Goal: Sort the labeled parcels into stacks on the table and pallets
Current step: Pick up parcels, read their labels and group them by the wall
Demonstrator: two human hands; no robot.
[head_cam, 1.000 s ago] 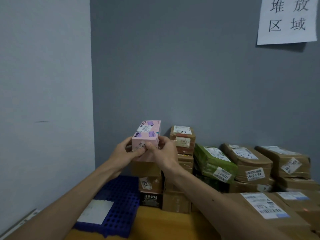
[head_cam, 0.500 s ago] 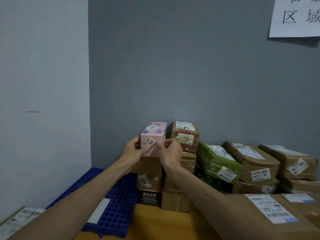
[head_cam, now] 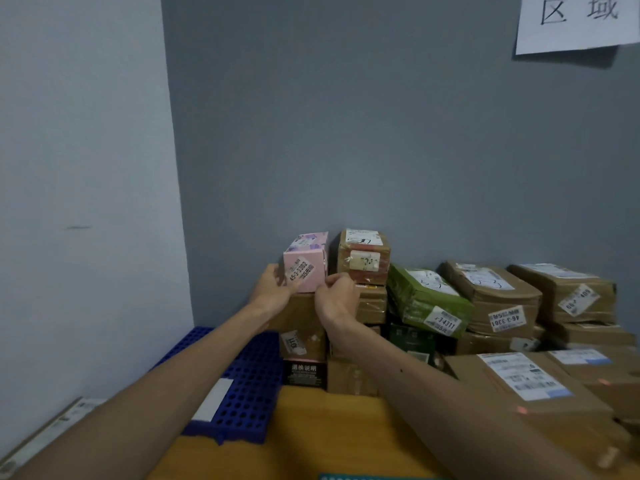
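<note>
While between two hands (head_cam: 273, 293) (head_cam: 337, 301), one parcel (head_cam: 306, 263)

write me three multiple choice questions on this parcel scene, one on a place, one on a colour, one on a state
1. Where does the pink parcel stand? A on the bare table; B on a brown box; C on a green parcel.
2. What colour is the grid pallet? A green; B pink; C blue.
3. What holds the pink parcel? A the left hand and the right hand; B one hand alone; C nothing.

Answers: B, its base sits on the box top; C, the holed plastic is blue; A, fingers of both hands grip its lower corners.
</note>
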